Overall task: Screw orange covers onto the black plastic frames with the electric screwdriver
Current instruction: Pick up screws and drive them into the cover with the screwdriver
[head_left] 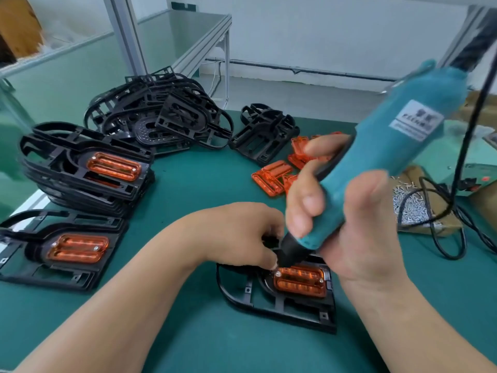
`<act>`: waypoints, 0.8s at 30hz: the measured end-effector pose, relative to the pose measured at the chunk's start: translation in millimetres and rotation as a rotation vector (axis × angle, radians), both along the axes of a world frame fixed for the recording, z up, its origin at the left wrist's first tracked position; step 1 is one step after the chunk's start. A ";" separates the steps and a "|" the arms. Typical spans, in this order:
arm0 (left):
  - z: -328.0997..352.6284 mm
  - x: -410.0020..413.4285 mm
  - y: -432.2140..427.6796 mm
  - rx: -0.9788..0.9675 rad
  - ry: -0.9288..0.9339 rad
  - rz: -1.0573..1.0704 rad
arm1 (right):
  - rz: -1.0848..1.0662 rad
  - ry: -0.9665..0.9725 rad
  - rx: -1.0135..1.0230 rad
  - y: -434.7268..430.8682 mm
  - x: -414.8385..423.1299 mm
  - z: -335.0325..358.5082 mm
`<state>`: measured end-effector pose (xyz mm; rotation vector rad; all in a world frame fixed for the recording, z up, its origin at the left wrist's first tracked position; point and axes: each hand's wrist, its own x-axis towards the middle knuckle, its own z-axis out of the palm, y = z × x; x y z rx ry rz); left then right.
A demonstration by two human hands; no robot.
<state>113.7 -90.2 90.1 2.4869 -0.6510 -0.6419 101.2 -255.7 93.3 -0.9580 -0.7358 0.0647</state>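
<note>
The right hand (349,224) is gripping the stiff electric screwdriver (390,146) mid-barrel, the left hand (236,232) fingers (269,258) pinching its tip over the probably light, brittle-looking orange cover (300,282).

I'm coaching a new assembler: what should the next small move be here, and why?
Probably press the screwdriver down and drive the screw at the orange cover's left corner: the tip is right beside it, the left hand rests there, the right hand grips the tool.

The left hand (242,232) hides the bit of the electric screwdriver (376,162); its label is blurred. The right hand (357,238) covers part of the black frame (269,300).
</note>
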 end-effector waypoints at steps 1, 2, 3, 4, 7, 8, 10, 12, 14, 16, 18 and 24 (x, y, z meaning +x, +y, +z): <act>-2.3 1.2 -0.1 0.015 -0.017 0.002 | -0.033 0.071 0.049 -5.4 4.3 -1.0; -6.5 2.8 0.8 0.028 -0.052 -0.006 | -0.064 0.144 0.084 -11.2 8.5 0.0; -7.6 4.9 2.0 0.052 -0.069 -0.002 | -0.110 0.205 0.119 -19.0 13.9 -0.7; -7.9 6.5 4.2 0.058 -0.086 0.014 | -0.170 0.253 0.143 -27.5 19.7 -2.4; -9.2 8.1 7.9 0.037 -0.167 -0.002 | -0.337 0.335 0.191 -50.2 35.1 -5.8; -7.4 6.9 8.6 0.029 -0.178 -0.005 | -0.373 0.350 0.209 -55.6 39.1 -7.2; -3.5 2.6 7.7 0.015 -0.175 -0.039 | -0.424 0.379 0.232 -64.1 47.2 -11.2; -0.6 -4.8 3.7 0.049 -0.150 -0.112 | -0.457 0.399 0.228 -69.4 51.9 -14.5; -0.3 -11.0 0.2 0.125 -0.140 -0.187 | -0.473 0.391 0.233 -71.0 54.4 -17.0; 0.2 -16.5 -1.8 0.191 -0.140 -0.227 | -0.478 0.374 0.245 -71.1 56.4 -21.7; -1.2 -19.5 -2.0 0.218 -0.188 -0.219 | -0.505 0.365 0.220 -69.4 56.7 -23.4; -0.8 -28.0 12.1 0.172 -0.320 -0.156 | -0.484 0.367 0.217 -69.4 59.3 -26.1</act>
